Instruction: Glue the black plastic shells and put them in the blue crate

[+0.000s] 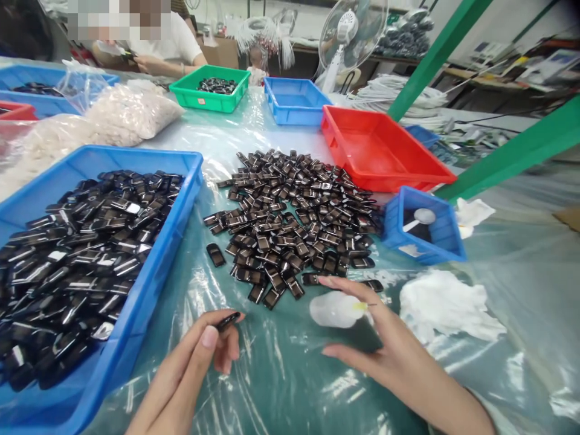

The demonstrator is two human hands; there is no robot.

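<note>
My left hand (pixel 203 350), low and left of centre, pinches one small black plastic piece (pixel 228 321) between thumb and fingers. On the right, my right hand (pixel 367 320) has its thumb and index finger spread apart around a white translucent bottle (pixel 333 309) with a yellowish tip and thin needle. The bottle lies tilted on its side in the view; whether the hidden fingers support it is unclear. Beyond both hands, a heap of black pieces (pixel 294 220) with brownish windows covers the middle of the table. My right index fingertip is beside a piece at the heap's near edge.
A large blue tray (pixel 181 199) full of black pieces stands left. Behind are green (pixel 181 90), blue (pixel 296 115) and red trays (pixel 385 175). A small blue bin (pixel 426 251) with a spoon and crumpled white cloth (pixel 446 308) lie right. A person sits across the table.
</note>
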